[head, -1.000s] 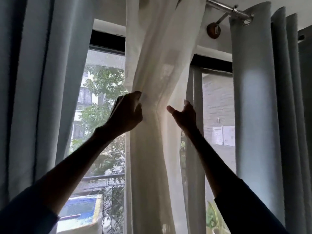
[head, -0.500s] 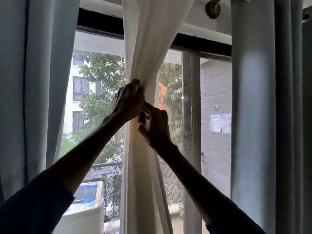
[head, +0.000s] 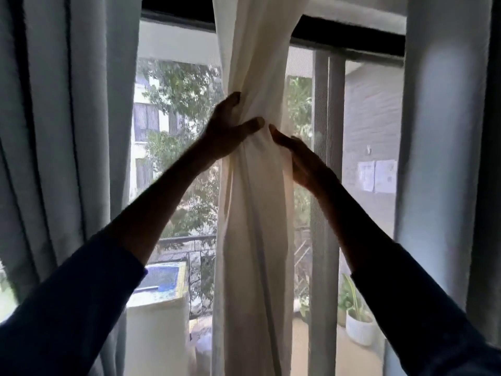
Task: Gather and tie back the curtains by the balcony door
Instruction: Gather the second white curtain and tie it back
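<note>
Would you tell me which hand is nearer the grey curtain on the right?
Right. The right hand touches the cream curtain on the side facing that grey curtain; the left hand grips its far side.

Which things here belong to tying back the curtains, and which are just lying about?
Job: gathered sheer cream fabric curtain; left hand and right hand clasping it; left grey heavy curtain panel; right grey heavy curtain panel.
Just there: white round plant pot; white paper sheets on the grey brick wall; blue-topped white box outside.
</note>
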